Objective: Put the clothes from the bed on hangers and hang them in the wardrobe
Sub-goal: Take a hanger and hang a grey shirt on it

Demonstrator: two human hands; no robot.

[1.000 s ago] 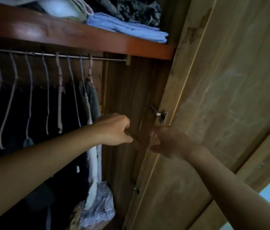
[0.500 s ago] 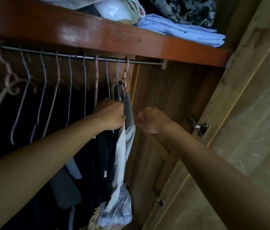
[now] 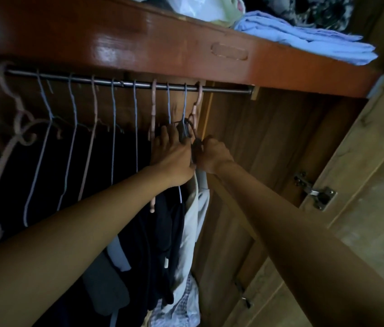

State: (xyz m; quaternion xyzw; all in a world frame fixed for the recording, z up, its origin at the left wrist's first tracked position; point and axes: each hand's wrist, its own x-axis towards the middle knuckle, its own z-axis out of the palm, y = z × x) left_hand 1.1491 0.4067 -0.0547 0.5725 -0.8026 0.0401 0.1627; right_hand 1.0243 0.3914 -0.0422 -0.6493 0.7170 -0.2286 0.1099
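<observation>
A dim wooden interior is shown. A glossy reddish-brown shelf is seen at 12 o'clock. An opened pale wooden door is seen at 3 o'clock, fixed by a metal hinge.

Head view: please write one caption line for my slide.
Both hands, left hand and right hand, reach among hangers at the right end of the wardrobe rail.

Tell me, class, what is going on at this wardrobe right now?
A person reaches into the open wardrobe with both arms. The left hand and right hand meet at the dark hanger near the right end of the rail, among clothes already hanging. Just what each hand grips is hard to tell. Folded blue cloth lies on the shelf above.
</observation>
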